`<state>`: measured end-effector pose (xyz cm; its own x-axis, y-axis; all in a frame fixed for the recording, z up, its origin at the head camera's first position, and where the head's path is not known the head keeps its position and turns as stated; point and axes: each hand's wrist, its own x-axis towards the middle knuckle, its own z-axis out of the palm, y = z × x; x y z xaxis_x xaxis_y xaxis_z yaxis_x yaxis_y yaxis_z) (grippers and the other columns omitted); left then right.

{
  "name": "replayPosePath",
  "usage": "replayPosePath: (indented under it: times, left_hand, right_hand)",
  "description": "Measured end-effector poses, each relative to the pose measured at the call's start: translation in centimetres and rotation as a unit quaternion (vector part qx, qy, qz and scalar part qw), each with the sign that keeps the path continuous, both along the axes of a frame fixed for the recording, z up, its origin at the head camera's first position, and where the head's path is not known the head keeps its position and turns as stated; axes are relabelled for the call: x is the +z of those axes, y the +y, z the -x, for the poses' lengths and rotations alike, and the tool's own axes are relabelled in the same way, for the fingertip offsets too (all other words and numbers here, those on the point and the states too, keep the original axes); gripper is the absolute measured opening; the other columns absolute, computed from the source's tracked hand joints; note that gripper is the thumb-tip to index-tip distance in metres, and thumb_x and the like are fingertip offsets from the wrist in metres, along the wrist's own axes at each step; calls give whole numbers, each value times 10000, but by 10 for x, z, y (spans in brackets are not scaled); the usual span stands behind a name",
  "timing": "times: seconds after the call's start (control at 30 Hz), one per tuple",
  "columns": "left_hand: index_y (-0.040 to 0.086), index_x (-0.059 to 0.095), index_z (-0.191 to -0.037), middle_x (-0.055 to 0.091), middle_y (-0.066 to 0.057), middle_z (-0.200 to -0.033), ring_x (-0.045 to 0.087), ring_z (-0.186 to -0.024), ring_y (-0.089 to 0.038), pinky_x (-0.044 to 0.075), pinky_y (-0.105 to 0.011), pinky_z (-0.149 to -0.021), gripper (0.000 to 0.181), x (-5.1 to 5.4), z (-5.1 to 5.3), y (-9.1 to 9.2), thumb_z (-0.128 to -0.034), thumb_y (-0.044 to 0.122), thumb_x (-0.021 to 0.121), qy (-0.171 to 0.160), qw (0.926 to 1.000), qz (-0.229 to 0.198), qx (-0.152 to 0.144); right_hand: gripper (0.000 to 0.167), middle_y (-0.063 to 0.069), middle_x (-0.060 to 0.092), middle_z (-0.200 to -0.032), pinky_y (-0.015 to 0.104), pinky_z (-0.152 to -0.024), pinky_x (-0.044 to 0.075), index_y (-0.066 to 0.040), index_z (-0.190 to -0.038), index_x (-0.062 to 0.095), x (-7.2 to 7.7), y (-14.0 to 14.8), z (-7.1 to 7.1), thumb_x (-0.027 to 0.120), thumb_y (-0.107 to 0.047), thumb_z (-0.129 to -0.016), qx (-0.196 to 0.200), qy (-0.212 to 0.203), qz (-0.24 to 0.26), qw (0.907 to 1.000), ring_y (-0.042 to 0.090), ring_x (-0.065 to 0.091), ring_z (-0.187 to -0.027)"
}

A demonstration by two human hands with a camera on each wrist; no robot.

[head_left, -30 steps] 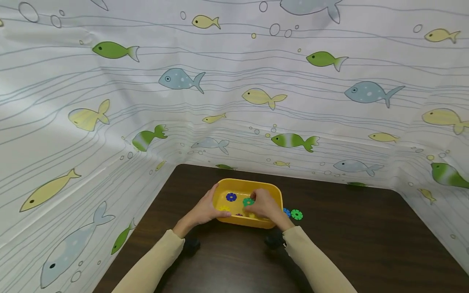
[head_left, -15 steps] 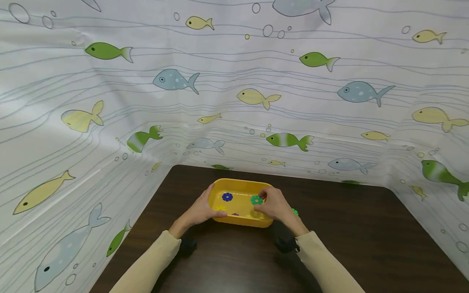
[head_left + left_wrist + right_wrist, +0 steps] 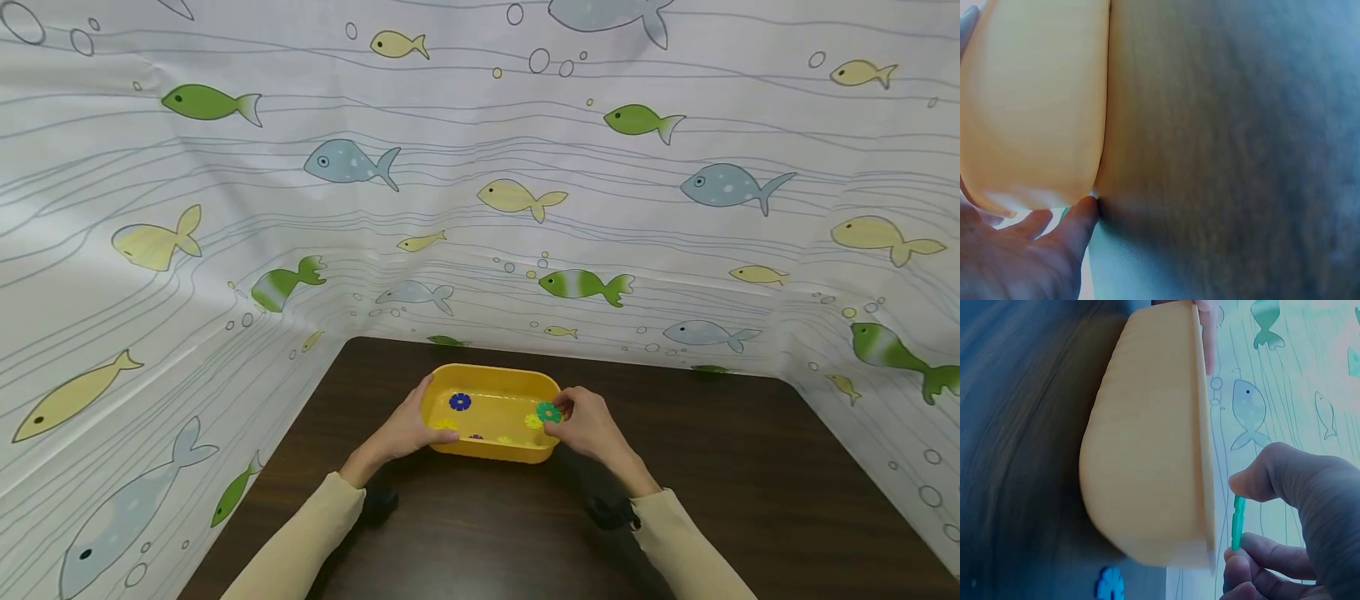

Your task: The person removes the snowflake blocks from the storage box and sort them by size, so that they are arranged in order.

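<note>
A yellow tub (image 3: 480,451) stands on the dark table, with a dark blue flower-shaped piece (image 3: 460,402) and several yellow ones, such as one at its right (image 3: 533,421), inside. My left hand (image 3: 402,427) grips the tub's left end, thumb over the near rim; in the left wrist view its fingers lie against the tub wall (image 3: 1035,112). Above the tub's right end, my right hand (image 3: 594,425) pinches a green flower-shaped piece (image 3: 549,412). The right wrist view shows that green piece (image 3: 1238,522) edge-on between thumb and fingers, beside the tub's rim.
A blue flower-shaped piece (image 3: 1110,584) lies on the table beside the tub in the right wrist view. Dark wooden tabletop (image 3: 720,467) extends to the right. Behind and to the left, a white sheet printed with fish (image 3: 450,167) borders the table.
My right hand has moved right with the green piece, from over the tub's middle to its right end. A yellow piece there has come into sight. My left hand keeps its grip.
</note>
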<state>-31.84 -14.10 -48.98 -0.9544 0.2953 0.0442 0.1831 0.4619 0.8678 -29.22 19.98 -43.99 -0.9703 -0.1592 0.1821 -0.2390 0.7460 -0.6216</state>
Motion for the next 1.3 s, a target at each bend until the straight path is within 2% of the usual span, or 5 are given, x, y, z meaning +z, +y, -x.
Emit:
replayPosePath:
  times: [0.1,0.3,0.73,1.0,1.3]
  left_hand:
    - [140,159,-1739,482,-205,-1529,632,-1130,-248,616,-447,-1085,1184,0,0,1,-856,305,930,-23,10000,9,3]
    - [154,140,-1744,478,-193,-1549,641,-1139,-243,607,-449,-1111,1213,-1,0,0,-847,324,939,-120,9999,21,101]
    - [142,135,-1747,468,-202,-1568,639,-1150,-255,605,-458,-1114,1202,1,-1,0,-858,304,929,-156,9997,66,153]
    - [153,141,-1744,477,-199,-1552,644,-1141,-250,613,-446,-1102,1207,1,-1,0,-848,305,936,-132,9998,56,101]
    - [167,129,-1746,478,-183,-1557,650,-1145,-243,605,-433,-1115,1219,1,-2,1,-844,316,935,-162,9997,95,171]
  right_hand:
    - [378,121,686,-1013,233,-749,548,30,-1137,739,-3,8,-3,879,-157,-840,-99,-35,60,9999,178,585,-849]
    - [381,145,686,-1041,270,-772,565,41,-1149,727,-4,25,-7,885,-162,-868,-237,-93,155,9996,200,588,-872]
    - [386,177,695,-1068,324,-777,581,56,-1158,721,-20,63,-5,859,-145,-859,-536,5,-26,9986,213,622,-896]
    - [395,203,704,-1077,416,-799,603,71,-1161,715,-30,85,-2,845,-168,-875,-732,-129,-233,9970,239,642,-896]
    - [415,246,739,-1127,506,-871,614,87,-1187,710,-38,103,2,825,-188,-898,-746,-414,-344,9958,298,692,-962]
